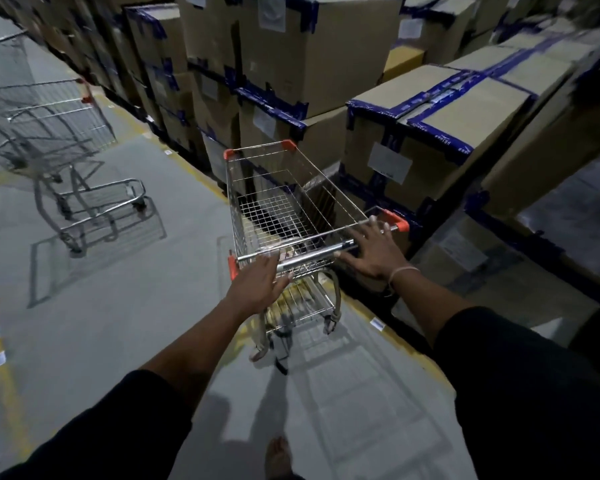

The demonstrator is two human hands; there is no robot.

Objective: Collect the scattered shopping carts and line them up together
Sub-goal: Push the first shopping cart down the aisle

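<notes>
Now both hands, left hand (257, 285) and right hand (371, 247), lie spread flat on the cart (291, 202) handle (312, 256); better to curl fingers round it before steering toward the other cart (49, 133).

Dim warehouse aisle — grey floor (146, 317), stacked cardboard boxes (312, 53).

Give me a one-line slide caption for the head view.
Both hands, left and right, reach the handle of a shopping cart beside stacked cardboard boxes.
</notes>
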